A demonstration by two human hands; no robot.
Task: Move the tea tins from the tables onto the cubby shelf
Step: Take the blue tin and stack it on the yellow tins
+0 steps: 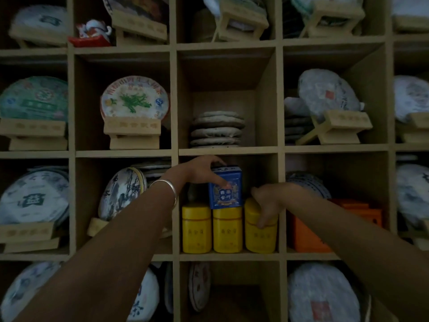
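A wooden cubby shelf (228, 151) fills the view. In its middle cubby three yellow tea tins stand in a row: left (196, 228), middle (227, 231) and right (257, 238). A blue tea tin (228, 190) rests upright on top of the left and middle yellow tins. My left hand (199, 170), with a silver bracelet on the wrist, grips the blue tin at its top and front. My right hand (269, 201) is closed over the top and front of the right yellow tin.
An orange box (311, 231) sits in the cubby to the right. Wrapped round tea cakes on wooden stands (132, 130) fill the neighbouring cubbies. A stack of bare tea cakes (217, 130) lies in the cubby above. A small red and white figurine (91, 33) stands top left.
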